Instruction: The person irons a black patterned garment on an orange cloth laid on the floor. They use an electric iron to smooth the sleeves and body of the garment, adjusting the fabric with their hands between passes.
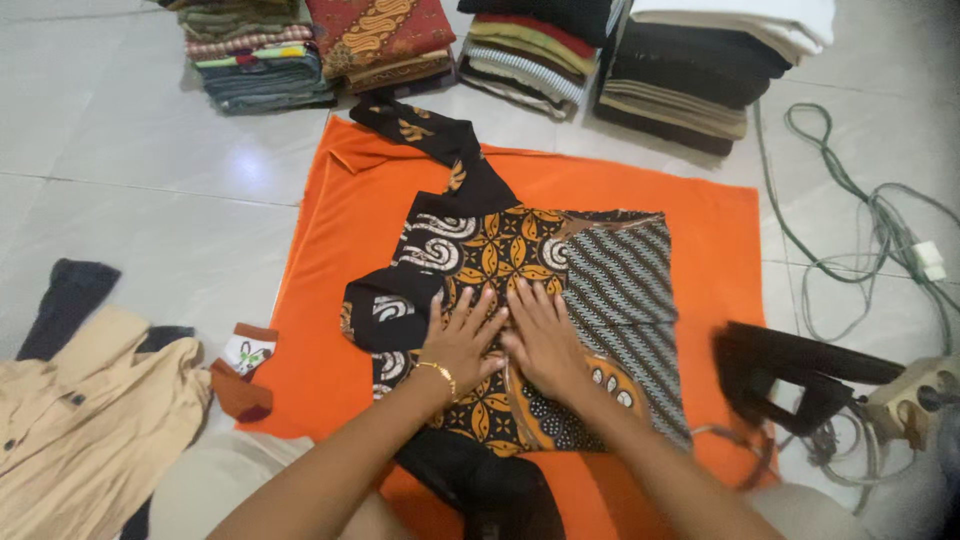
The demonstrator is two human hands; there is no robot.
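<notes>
A batik shirt (500,250) in black, orange and white patterns lies spread on an orange cloth (340,230) on the tiled floor. My left hand (462,335), with a gold bracelet on the wrist, lies flat on the shirt's middle, fingers apart. My right hand (545,335) presses flat right beside it, the two hands touching. One sleeve (430,135) of the shirt stretches up and left beyond the hands. Neither hand grips anything.
Several stacks of folded clothes (520,50) line the far edge. A black clothes iron (790,375) stands at the right, near tangled cords (860,230) and a power strip (915,395). A beige garment (80,420) and a small sock (243,370) lie at the left.
</notes>
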